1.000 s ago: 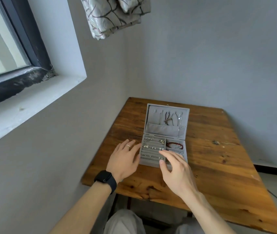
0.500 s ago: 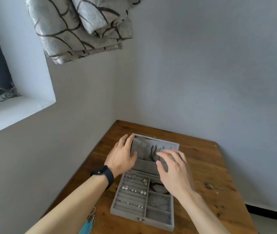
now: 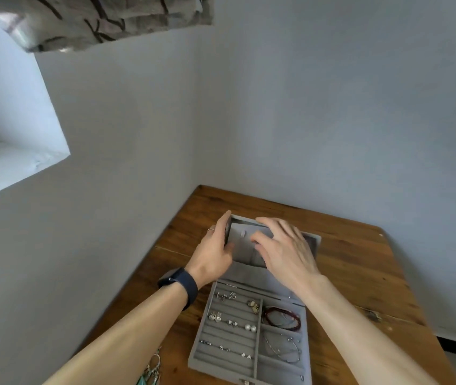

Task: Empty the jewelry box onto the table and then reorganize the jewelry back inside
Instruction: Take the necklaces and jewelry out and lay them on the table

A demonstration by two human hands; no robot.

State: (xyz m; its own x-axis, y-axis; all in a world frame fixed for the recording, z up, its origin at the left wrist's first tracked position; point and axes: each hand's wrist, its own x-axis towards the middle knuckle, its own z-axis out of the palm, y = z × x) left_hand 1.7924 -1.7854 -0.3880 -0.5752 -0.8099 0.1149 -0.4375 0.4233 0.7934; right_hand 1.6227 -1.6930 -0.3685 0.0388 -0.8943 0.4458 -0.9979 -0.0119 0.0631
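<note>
A grey velvet jewelry box (image 3: 194,362) lies open on the wooden table (image 3: 360,273), its lid (image 3: 242,247) standing upright at the far side. My left hand (image 3: 215,252) grips the lid's left edge. My right hand (image 3: 285,252) spreads over the lid's inner face with the thumb tucked in; anything under it is hidden. The tray holds several earrings (image 3: 232,323) in the ring rolls on the left, and a red bracelet (image 3: 281,316) and a silver bangle (image 3: 282,348) in the right compartments.
The table stands in a corner, with grey walls close on the left and behind. A window recess (image 3: 12,168) and a patterned curtain (image 3: 96,20) are at upper left. A teal item with metal rings (image 3: 151,370) lies at the table's near left edge. A dark watch (image 3: 178,284) is on my left wrist.
The camera has moved closer and lower over the box. My left hand went from the table to the lid's left edge. My right hand went from the tray up to the lid's inside.
</note>
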